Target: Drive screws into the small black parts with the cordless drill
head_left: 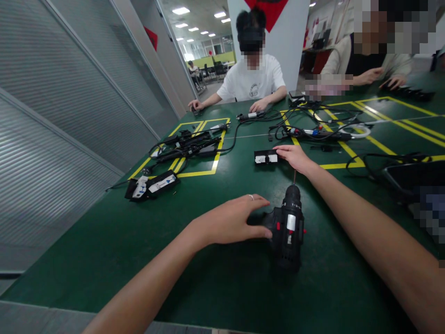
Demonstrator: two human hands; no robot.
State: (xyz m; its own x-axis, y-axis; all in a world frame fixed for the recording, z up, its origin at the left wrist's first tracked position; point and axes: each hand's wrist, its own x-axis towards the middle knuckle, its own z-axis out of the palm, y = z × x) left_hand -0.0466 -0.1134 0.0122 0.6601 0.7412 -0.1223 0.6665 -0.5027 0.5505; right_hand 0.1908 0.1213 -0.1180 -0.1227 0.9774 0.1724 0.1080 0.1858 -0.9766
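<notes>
My left hand (233, 220) lies over the green table with fingers stretched toward a black cordless drill (288, 227), the fingertips touching its handle side. The drill lies on the table with its bit pointing away from me. My right hand (295, 157) reaches further out, fingers extended and resting on the right end of a small black part with white labels (266, 157). Neither hand lifts anything.
A green table (222, 278) has yellow tape lines. Black cables and parts (189, 144) lie at the left, an opened black unit (151, 185) nearer. More cables (313, 132) lie ahead. One person (252, 79) sits opposite, another (368, 69) at the right.
</notes>
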